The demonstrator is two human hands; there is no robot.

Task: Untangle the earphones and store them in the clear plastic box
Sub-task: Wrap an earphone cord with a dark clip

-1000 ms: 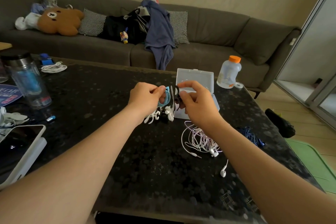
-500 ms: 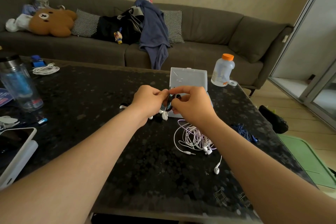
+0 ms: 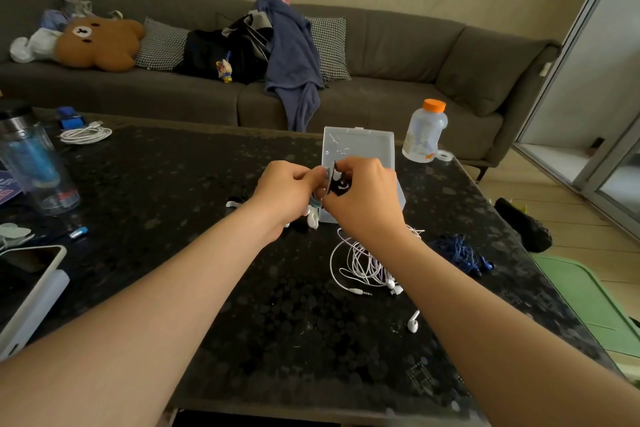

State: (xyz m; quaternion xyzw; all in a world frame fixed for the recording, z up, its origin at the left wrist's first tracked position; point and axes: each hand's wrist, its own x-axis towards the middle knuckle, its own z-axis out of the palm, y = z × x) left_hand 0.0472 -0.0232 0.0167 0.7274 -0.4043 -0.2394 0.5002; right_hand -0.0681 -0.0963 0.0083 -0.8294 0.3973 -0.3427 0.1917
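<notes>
Two hands, left hand [image 3: 287, 191] and right hand [image 3: 363, 194], pinch one black-and-blue earphone tangle [image 3: 333, 184] with curled fingers, before the clear plastic box [image 3: 356, 146]. One white earphone bundle [image 3: 360, 263] and one blue earphone bundle [image 3: 457, 250] lie on the counter [image 3: 173, 184].

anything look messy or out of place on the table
Yes. The white earphones lie in a tangled heap on the table, on the near side of the clear plastic box, with one earbud straying toward the near edge. A blue tangle sits close to the table's right edge. Nothing looks spilled or broken.
</notes>
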